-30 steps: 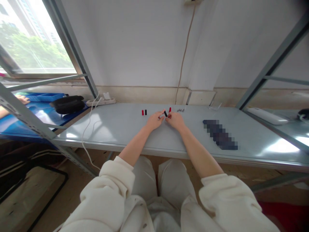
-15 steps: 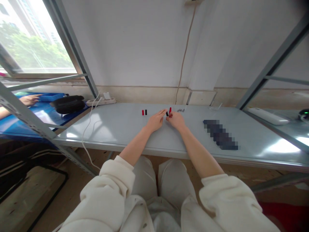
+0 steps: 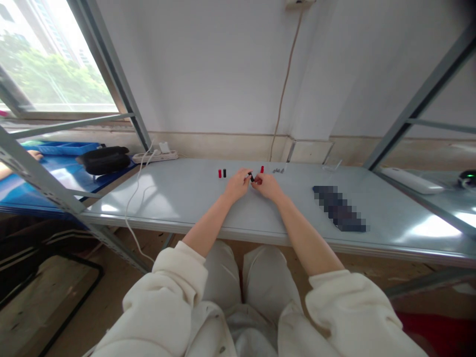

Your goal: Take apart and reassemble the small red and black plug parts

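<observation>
Cylinders come to four in our count. A small red cylinder [image 3: 219, 173] and a small black cylinder [image 3: 224, 173] stand side by side on the smooth grey counter [image 3: 186, 198]; a second red cylinder [image 3: 262, 169] is just beyond our right hand [image 3: 268, 187]; a slim black cylinder [image 3: 251, 177] slants between our two hands. The right hand's thumb and fingers pinch its lower end. Our left hand [image 3: 237, 185] bends its fingers at the upper end; we cannot tell whether they grip or merely touch. To the right lie small grey pieces [image 3: 278, 170], too tiny to count. Compared with half a second ago, the slim black cylinder is farther left, our left fingers are less straight, and a co-worker's hand [image 3: 36, 154] is farther back along the blue tray [image 3: 74, 150].
</observation>
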Demonstrator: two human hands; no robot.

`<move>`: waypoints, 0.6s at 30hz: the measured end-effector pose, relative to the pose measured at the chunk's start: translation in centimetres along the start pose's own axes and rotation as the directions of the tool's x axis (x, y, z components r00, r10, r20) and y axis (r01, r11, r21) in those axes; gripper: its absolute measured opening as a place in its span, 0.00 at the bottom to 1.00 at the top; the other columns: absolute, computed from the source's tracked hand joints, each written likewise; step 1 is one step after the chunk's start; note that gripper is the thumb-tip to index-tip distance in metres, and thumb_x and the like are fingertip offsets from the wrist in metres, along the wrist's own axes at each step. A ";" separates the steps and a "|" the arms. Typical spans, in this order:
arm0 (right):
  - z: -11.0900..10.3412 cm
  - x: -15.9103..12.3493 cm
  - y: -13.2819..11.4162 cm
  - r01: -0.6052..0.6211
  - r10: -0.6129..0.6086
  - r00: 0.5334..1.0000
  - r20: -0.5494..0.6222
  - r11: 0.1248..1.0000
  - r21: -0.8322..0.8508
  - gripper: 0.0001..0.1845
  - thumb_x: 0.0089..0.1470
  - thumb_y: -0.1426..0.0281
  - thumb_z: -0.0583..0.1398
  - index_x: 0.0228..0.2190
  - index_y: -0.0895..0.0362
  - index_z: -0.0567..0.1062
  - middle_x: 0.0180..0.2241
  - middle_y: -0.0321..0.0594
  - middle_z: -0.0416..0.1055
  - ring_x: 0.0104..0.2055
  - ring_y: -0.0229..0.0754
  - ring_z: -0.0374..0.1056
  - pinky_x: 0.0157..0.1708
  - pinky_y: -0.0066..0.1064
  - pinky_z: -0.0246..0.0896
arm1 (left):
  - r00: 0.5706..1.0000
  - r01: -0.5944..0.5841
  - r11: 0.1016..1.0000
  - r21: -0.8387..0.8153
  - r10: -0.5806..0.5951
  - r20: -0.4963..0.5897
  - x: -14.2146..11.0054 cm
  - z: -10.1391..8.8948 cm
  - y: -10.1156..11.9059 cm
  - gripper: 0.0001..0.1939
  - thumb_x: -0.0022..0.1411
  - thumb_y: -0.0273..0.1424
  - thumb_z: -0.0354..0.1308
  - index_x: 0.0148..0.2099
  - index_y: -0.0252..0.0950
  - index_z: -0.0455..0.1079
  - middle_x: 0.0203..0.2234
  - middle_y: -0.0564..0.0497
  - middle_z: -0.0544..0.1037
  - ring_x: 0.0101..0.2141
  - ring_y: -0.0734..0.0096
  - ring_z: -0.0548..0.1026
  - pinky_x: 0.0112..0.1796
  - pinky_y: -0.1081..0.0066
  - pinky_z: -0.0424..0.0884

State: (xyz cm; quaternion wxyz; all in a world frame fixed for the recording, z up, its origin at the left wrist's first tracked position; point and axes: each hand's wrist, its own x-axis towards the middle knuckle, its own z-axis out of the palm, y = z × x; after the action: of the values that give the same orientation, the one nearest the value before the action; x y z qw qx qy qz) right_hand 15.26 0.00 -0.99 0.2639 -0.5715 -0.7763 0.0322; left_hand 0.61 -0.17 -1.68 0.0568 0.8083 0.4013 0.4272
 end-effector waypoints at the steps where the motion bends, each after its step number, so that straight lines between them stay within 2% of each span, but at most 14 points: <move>1: 0.1 0.0 0.0 0.012 -0.012 1.000 0.002 1.000 -0.003 0.08 0.45 0.69 0.57 0.29 0.60 0.73 0.27 0.40 0.71 0.28 0.36 0.64 0.27 0.25 0.51 | 1.000 0.020 1.000 -0.010 -0.020 -0.013 0.1 0.0 -0.2 0.14 0.60 0.27 0.46 0.48 0.35 0.66 0.42 0.46 0.72 0.37 0.73 0.71 0.42 0.71 0.67; 4: 0.2 0.0 0.1 0.020 -0.019 1.000 0.010 0.999 -0.046 0.08 0.46 0.69 0.57 0.30 0.59 0.73 0.28 0.40 0.72 0.29 0.37 0.64 0.27 0.25 0.50 | 0.997 0.077 0.997 -0.019 -0.077 -0.019 0.4 0.0 -0.7 0.11 0.59 0.28 0.49 0.42 0.35 0.68 0.38 0.48 0.74 0.31 0.76 0.71 0.38 0.73 0.68; 11: -0.1 -0.3 -0.1 0.077 -0.061 0.993 0.105 0.985 -0.153 0.09 0.49 0.69 0.55 0.31 0.58 0.73 0.30 0.41 0.73 0.32 0.38 0.65 0.29 0.26 0.50 | 0.972 0.199 0.980 -0.010 -0.196 0.129 0.4 -0.2 -0.9 0.10 0.56 0.29 0.52 0.40 0.34 0.70 0.31 0.50 0.77 0.29 0.75 0.71 0.36 0.73 0.68; 15: -0.1 -0.4 -0.3 0.090 -0.074 0.991 0.116 0.986 -0.138 0.09 0.49 0.69 0.55 0.31 0.58 0.73 0.30 0.41 0.73 0.32 0.38 0.65 0.28 0.26 0.50 | 0.966 0.133 0.987 0.092 -0.150 0.210 1.4 -1.3 -0.5 0.10 0.56 0.29 0.53 0.39 0.33 0.72 0.32 0.48 0.77 0.32 0.72 0.72 0.38 0.71 0.67; 18: -0.2 -0.3 -0.3 0.057 -0.052 0.997 0.064 0.995 -0.081 0.11 0.51 0.66 0.55 0.33 0.58 0.73 0.29 0.40 0.72 0.30 0.37 0.65 0.28 0.26 0.51 | 0.936 0.040 0.984 0.175 -0.099 0.339 3.6 -3.1 -0.1 0.10 0.56 0.30 0.53 0.38 0.34 0.73 0.33 0.48 0.77 0.35 0.71 0.72 0.39 0.71 0.67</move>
State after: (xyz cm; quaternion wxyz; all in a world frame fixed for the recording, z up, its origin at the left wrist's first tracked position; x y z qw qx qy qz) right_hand 15.18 -0.37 -0.83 0.2165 -0.5593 -0.8001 0.0104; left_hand -0.61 1.69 2.53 0.0743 0.8580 0.4474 0.2412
